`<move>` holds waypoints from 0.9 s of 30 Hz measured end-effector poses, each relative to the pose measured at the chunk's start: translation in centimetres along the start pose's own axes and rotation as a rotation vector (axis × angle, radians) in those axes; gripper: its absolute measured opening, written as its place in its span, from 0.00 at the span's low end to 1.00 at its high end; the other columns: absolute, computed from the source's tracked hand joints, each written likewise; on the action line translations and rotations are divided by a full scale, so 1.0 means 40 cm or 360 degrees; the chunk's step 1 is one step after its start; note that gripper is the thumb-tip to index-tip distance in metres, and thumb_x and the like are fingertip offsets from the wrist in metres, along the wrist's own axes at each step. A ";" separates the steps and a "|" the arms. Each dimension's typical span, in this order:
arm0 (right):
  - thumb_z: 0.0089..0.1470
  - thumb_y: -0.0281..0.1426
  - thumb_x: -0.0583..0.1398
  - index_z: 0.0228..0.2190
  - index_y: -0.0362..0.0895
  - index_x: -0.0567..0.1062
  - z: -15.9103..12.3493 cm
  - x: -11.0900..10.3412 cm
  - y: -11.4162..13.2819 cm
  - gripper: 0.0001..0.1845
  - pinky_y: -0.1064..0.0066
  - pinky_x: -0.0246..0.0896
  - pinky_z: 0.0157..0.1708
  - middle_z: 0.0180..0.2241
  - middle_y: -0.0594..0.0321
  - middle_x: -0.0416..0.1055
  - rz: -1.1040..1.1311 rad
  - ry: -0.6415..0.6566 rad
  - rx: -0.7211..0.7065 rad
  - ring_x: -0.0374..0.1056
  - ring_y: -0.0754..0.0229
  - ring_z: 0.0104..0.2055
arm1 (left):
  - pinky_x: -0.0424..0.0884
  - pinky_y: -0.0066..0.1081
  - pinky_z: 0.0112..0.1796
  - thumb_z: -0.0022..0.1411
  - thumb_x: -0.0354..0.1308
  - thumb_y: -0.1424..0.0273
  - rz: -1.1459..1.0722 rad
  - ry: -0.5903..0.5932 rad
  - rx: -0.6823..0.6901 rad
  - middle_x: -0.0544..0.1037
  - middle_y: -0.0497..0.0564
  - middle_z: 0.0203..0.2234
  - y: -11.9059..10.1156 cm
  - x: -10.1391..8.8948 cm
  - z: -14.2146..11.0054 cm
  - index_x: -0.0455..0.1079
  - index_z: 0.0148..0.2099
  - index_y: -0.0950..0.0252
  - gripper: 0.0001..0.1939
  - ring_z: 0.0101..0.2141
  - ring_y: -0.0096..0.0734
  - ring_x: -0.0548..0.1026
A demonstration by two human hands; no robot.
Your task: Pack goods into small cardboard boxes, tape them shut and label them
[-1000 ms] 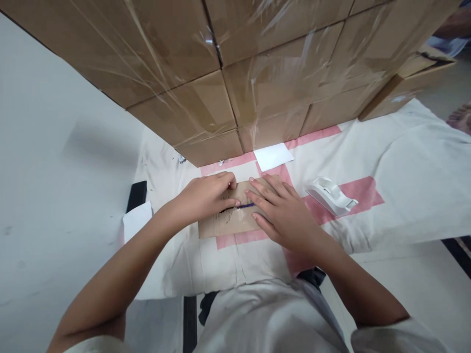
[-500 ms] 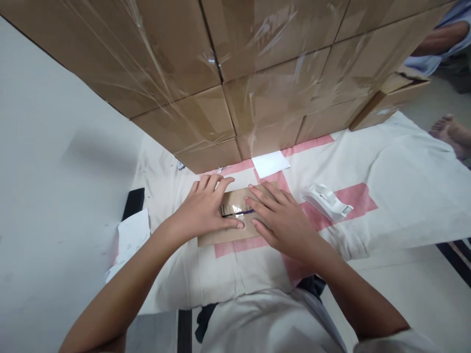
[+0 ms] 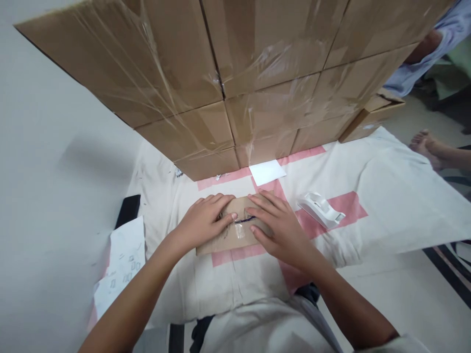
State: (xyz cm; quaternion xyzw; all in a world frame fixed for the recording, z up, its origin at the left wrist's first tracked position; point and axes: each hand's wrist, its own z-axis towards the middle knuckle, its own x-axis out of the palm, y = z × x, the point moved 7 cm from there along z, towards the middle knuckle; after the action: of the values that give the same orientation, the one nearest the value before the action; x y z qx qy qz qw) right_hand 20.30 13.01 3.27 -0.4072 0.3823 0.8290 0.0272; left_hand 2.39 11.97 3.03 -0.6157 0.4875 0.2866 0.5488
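A flat piece of brown cardboard [image 3: 217, 246] lies on the cloth-covered surface in front of me. A dark line or slit crosses its middle, with a shiny strip of clear tape [image 3: 240, 230] over it. My left hand [image 3: 204, 220] lies on the cardboard's left part, thumb stretched towards the dark line. Spread flat over the right part is my right hand [image 3: 281, 228], its fingertips near the line. Both hands are open and press or rest on the cardboard, covering much of it. A white tape dispenser [image 3: 321, 210] stands to the right of my right hand.
Stacked cardboard boxes [image 3: 272, 108] wrapped in clear film rise behind the cardboard, with an open box [image 3: 368, 120] at their right. White paper [image 3: 267, 172] lies before them. At left are a black object [image 3: 127, 211] and marked sheets [image 3: 127, 250]. Another person's foot [image 3: 427, 147] shows at right.
My left thumb has moved up from below the dark line to beside it, and the clear tape shows more below the line. The whole view has shifted slightly.
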 end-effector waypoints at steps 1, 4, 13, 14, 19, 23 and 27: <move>0.65 0.31 0.57 0.51 0.47 0.75 -0.002 -0.010 -0.016 0.15 0.50 0.56 0.66 0.63 0.57 0.68 0.0150 -0.0113 0.0056 0.57 0.49 0.69 | 0.64 0.45 0.51 0.73 0.46 0.52 -0.0007 0.0002 -0.0021 0.75 0.52 0.55 0.004 -0.001 -0.001 0.64 0.62 0.56 0.23 0.53 0.46 0.72; 0.68 0.34 0.51 0.51 0.46 0.72 0.001 -0.029 -0.133 0.15 0.54 0.65 0.60 0.61 0.51 0.69 0.0470 -0.0473 0.0451 0.65 0.52 0.64 | 0.64 0.45 0.51 0.73 0.45 0.51 -0.0055 0.0035 -0.0064 0.76 0.52 0.53 0.021 -0.003 -0.014 0.65 0.61 0.55 0.23 0.52 0.46 0.72; 0.53 0.33 0.63 0.61 0.26 0.62 0.156 0.054 -0.469 0.38 0.35 0.54 0.55 0.53 0.23 0.67 -0.0594 -0.0380 0.1327 0.64 0.27 0.58 | 0.65 0.45 0.50 0.72 0.45 0.50 -0.0069 -0.0093 -0.0232 0.76 0.53 0.53 0.098 0.002 -0.089 0.65 0.60 0.56 0.24 0.51 0.47 0.73; 0.54 0.30 0.60 0.60 0.27 0.63 0.164 0.062 -0.477 0.35 0.38 0.55 0.54 0.52 0.25 0.69 -0.0518 -0.0382 0.1331 0.66 0.30 0.56 | 0.65 0.45 0.50 0.72 0.45 0.50 -0.0051 -0.0113 -0.0247 0.76 0.53 0.52 0.100 0.004 -0.094 0.65 0.60 0.56 0.24 0.51 0.47 0.73; 0.56 0.25 0.52 0.59 0.35 0.63 0.147 0.056 -0.448 0.28 0.59 0.66 0.42 0.38 0.49 0.76 -0.0136 -0.0469 0.1185 0.73 0.49 0.39 | 0.66 0.48 0.50 0.72 0.45 0.51 -0.0027 -0.0166 -0.0244 0.76 0.55 0.52 0.097 0.007 -0.102 0.66 0.59 0.57 0.23 0.51 0.49 0.73; 0.63 0.31 0.51 0.60 0.42 0.65 0.133 -0.002 -0.291 0.24 0.61 0.66 0.40 0.40 0.55 0.75 -0.0087 -0.0696 0.0483 0.70 0.53 0.37 | 0.64 0.50 0.55 0.69 0.51 0.50 -0.0251 -0.0330 -0.0230 0.74 0.56 0.56 0.097 -0.031 -0.092 0.67 0.59 0.57 0.23 0.56 0.50 0.70; 0.67 0.28 0.52 0.50 0.52 0.74 0.135 -0.009 -0.037 0.15 0.60 0.60 0.42 0.41 0.60 0.78 -0.0402 -0.0420 -0.0495 0.67 0.54 0.40 | 0.69 0.44 0.55 0.66 0.55 0.46 -0.1074 -0.0585 -0.0091 0.74 0.58 0.56 0.067 -0.084 -0.065 0.67 0.60 0.59 0.29 0.54 0.47 0.74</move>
State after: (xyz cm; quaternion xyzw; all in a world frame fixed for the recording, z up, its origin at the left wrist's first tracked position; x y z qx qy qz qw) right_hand 17.53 17.70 4.64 -0.3391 0.1891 0.9140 0.1175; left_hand -1.76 10.64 5.57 -0.6948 0.1427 0.2089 0.6732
